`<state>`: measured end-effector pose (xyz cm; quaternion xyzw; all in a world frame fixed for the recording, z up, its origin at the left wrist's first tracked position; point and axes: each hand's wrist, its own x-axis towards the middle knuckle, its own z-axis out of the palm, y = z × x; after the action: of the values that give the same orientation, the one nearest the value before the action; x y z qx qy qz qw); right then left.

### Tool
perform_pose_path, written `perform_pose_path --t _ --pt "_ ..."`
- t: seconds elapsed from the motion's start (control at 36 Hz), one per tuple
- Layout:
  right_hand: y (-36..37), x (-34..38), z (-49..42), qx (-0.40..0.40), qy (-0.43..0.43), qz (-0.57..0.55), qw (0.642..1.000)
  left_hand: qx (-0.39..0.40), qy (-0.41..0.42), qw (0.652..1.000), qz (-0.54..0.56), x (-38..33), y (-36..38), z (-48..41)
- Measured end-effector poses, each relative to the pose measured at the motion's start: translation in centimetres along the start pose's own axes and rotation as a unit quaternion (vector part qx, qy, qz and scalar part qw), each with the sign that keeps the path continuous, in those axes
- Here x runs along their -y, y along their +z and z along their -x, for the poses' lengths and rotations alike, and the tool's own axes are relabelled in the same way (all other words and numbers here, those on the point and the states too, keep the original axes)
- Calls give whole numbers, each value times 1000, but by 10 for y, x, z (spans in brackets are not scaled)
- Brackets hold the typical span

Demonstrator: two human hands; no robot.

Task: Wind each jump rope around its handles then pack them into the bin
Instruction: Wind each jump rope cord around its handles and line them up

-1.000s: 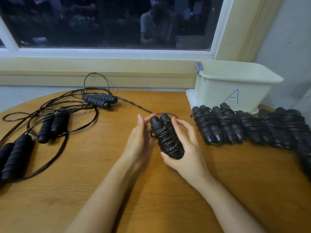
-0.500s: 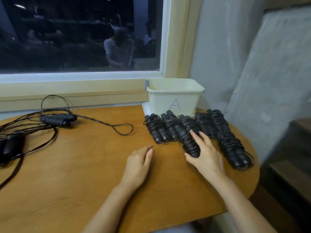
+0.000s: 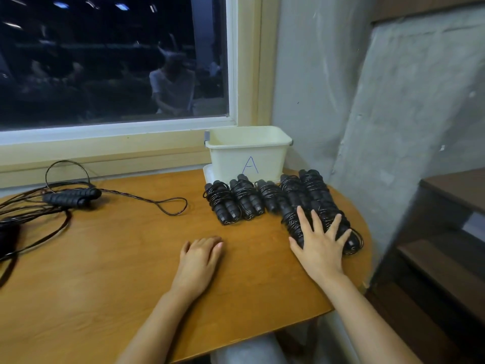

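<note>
Wooden table (image 3: pixel 105 271) under left hand (image 3: pixel 200 254) and right hand (image 3: pixel 321 243). Dark window (image 3: pixel 112 61) with cream frame (image 3: pixel 246 74) beyond left hand. Grey wall (image 3: pixel 309 74) beyond right hand, grey panel (image 3: pixel 406 101) leaning to its right, dark wooden steps (image 3: pixel 446 195) further right.

Your forearms (image 3: pixel 162 319) are bare from elbow to wrist, no sleeve reaching them; left hand (image 3: pixel 200 254) and right hand (image 3: pixel 321 245) are ungloved. Pale grey cloth (image 3: pixel 249 348) covers your lap at bottom edge.
</note>
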<state>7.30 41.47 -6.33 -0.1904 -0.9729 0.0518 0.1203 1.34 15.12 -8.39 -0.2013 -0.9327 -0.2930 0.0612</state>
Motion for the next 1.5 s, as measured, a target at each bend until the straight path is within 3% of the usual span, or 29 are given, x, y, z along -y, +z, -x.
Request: perform_pose_path --t 0.31,0.58,0.81,1.03,1.33,1.5 --pt "-9 2 0 -7 -10 19 1000 14 -5 1000 -7 -5 -3 1" --pt "-25 59 6 -3 -145 -59 988 46 -32 997 -48 -1 -22 8" --pt "-4 164 9 56 -300 -151 940 6 -113 991 -75 60 -80 32" --pt "23 287 -10 88 -386 -177 901 -30 -184 978 -97 145 -136 32" --pt "40 451 -81 101 -402 -160 896 -76 -237 956 -157 236 -202 -40" --pt "64 494 -118 124 -375 -160 905 -35 -250 943 -218 268 -205 -89"
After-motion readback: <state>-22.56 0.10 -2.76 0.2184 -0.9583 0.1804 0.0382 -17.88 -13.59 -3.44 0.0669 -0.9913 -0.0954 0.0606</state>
